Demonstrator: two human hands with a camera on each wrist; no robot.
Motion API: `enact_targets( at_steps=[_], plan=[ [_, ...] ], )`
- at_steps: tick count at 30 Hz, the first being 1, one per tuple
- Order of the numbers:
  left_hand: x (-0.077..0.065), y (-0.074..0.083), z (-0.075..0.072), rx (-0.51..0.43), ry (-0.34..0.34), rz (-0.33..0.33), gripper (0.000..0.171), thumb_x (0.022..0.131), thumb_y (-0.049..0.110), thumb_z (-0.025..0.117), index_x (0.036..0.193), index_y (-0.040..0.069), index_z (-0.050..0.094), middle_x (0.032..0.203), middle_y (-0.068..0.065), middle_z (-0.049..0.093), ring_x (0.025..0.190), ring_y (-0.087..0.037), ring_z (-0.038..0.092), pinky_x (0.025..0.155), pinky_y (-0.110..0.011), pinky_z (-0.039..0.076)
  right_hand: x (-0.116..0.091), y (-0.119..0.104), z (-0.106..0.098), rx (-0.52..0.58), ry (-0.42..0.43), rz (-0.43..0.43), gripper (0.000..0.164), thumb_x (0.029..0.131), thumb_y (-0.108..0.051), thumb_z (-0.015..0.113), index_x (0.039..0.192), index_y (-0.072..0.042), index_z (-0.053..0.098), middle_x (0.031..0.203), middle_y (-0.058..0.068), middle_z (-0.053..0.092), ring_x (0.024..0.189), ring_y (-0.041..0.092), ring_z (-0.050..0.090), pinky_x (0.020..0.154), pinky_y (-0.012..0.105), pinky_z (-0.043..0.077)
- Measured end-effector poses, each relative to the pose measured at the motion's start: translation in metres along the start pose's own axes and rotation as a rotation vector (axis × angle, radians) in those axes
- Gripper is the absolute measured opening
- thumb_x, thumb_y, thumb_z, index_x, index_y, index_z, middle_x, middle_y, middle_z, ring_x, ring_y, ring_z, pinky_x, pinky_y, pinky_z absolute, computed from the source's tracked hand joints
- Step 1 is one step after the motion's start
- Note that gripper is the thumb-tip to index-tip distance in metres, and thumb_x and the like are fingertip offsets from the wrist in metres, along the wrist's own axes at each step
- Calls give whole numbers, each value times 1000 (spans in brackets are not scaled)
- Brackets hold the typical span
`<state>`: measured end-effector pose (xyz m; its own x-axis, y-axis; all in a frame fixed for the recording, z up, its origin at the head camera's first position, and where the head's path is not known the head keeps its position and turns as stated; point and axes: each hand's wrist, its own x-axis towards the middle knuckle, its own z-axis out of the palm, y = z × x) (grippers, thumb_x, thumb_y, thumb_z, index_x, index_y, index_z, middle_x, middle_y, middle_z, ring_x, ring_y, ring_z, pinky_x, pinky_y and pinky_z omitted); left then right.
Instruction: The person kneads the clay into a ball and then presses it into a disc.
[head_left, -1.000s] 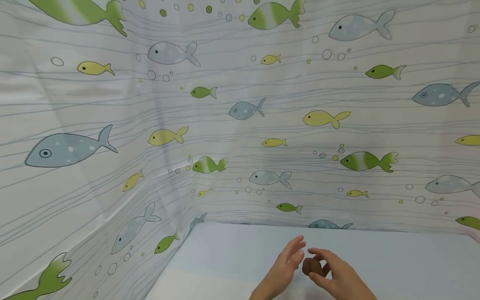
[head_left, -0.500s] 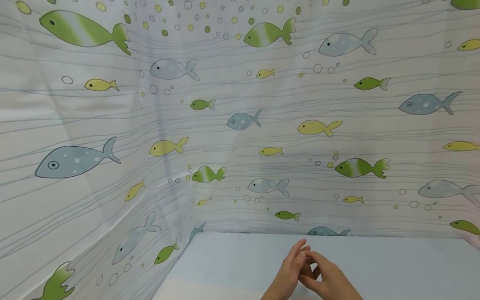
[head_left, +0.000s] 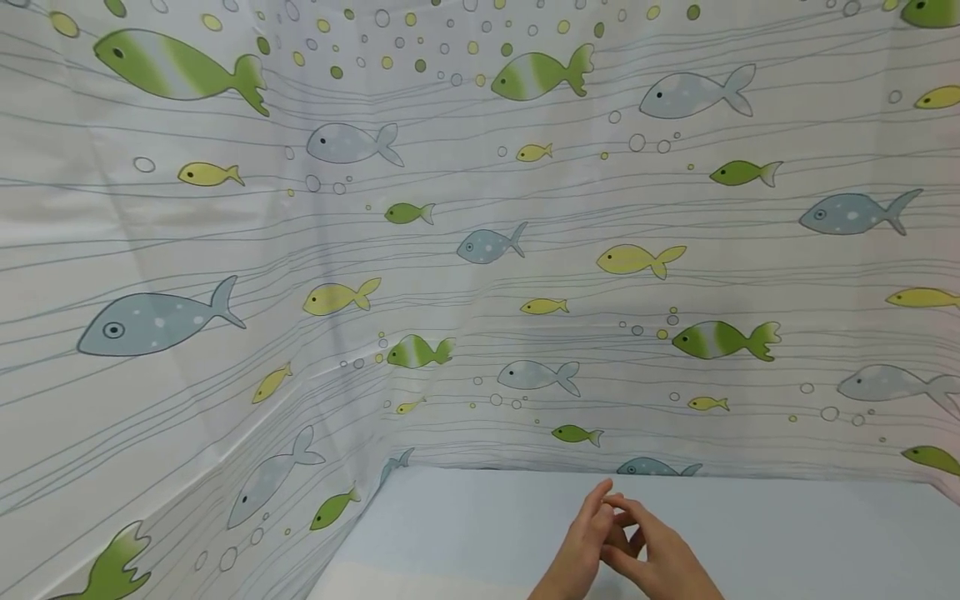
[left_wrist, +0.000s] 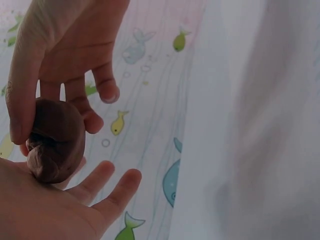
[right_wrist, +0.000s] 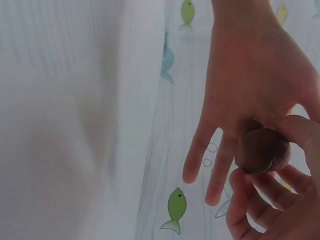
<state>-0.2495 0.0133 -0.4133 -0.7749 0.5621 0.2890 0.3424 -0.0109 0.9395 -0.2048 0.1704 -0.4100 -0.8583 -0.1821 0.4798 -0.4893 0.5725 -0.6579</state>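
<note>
Head view: both hands meet at the bottom of the frame, right of centre, above a pale table [head_left: 450,525] with a fish-printed sheet [head_left: 442,287] behind it, and a brown lump [head_left: 617,539] sits between them, mostly hidden by fingers. The left hand [head_left: 579,540] comes in from the lower edge on the left of the lump, and the right hand [head_left: 662,552] from the right. The right hand holds the lump in a pinch, thumb on one side and bent fingers on the other; the left hand's fingers are straight, and in the wrist views they spread apart past the lump. The relation to mind is the lump's lie between that pinch and the left palm. In the left wrist view it is at the left of the frame, its long axis running nearly up and down, the broad part up among the right fingers and a smaller, creased end down against the left palm. The right wrist view, where it sits right of centre, agrees: the narrow end points up and left to the palm, the round bulk toward the right fingertips. Both hands are thus equally near; the lower end appears to touch the left palm, though how firmly I cannot tell.
</note>
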Motion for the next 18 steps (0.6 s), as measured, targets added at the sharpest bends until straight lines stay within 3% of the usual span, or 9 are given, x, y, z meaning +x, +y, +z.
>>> enact_targets(
  at_steps=[4, 7, 8, 9, 12, 14, 16, 18],
  plan=[
    [1, 2, 4, -55, -5, -37, 67, 105, 49, 30, 155, 5, 24, 143, -12, 51, 120, -15, 54, 98, -34, 47, 1, 0, 3, 35, 28, 14, 60, 91, -24, 72, 139, 1, 48, 102, 1, 61, 73, -2, 46, 62, 22, 43],
    [3, 4, 12, -94, -15, -33, 69, 105, 49, 28, 156, 3, 17, 143, -14, 49, 117, -16, 56, 95, -34, 50, 2, 7, 15, 25, 152, -92, 51, 96, -12, 64, 140, 4, 43, 118, 12, 54, 89, -7, 42, 69, 23, 44],
    [3, 5, 16, -104, -11, -26, 71, 105, 50, 28, 157, 3, 15, 147, -15, 46, 121, -18, 54, 95, -36, 50, 3, 10, 19, 6, 207, -128, 48, 97, -8, 60, 140, 5, 41, 118, 13, 52, 93, -8, 37, 71, 23, 44],
    [3, 6, 19, -104, -6, -16, 72, 105, 50, 27, 157, 4, 14, 151, -16, 41, 127, -21, 51, 96, -38, 50, 3, 13, 24, -9, 258, -160, 47, 99, -5, 55, 143, -1, 38, 116, 12, 49, 97, -10, 33, 72, 23, 42],
    [5, 6, 25, -92, 20, 6, 75, 104, 52, 28, 157, 3, 11, 156, -21, 32, 135, -30, 44, 100, -46, 47, 5, 20, 32, -76, 381, -203, 41, 102, -1, 43, 142, 2, 31, 106, 10, 45, 100, -9, 22, 71, 26, 36],
    [6, 7, 28, -84, 39, -7, 77, 102, 55, 29, 157, 4, 12, 157, -23, 28, 140, -37, 37, 103, -54, 43, 5, 19, 32, -70, 387, -118, 39, 106, -6, 37, 143, 3, 29, 103, 10, 44, 101, -1, 24, 71, 30, 34],
    [6, 7, 30, -78, 43, -17, 77, 102, 55, 30, 157, 3, 13, 157, -24, 27, 141, -39, 34, 105, -57, 40, 5, 16, 30, -39, 356, -20, 42, 108, -14, 33, 140, 12, 26, 108, 17, 44, 108, 11, 27, 74, 33, 34],
    [5, 8, 32, -88, 41, -24, 77, 102, 54, 31, 157, 2, 13, 157, -26, 26, 140, -40, 35, 104, -58, 40, 5, 13, 27, -2, 319, 93, 48, 109, -21, 29, 142, 13, 25, 115, 22, 42, 107, 25, 31, 77, 36, 35]
  ],
)
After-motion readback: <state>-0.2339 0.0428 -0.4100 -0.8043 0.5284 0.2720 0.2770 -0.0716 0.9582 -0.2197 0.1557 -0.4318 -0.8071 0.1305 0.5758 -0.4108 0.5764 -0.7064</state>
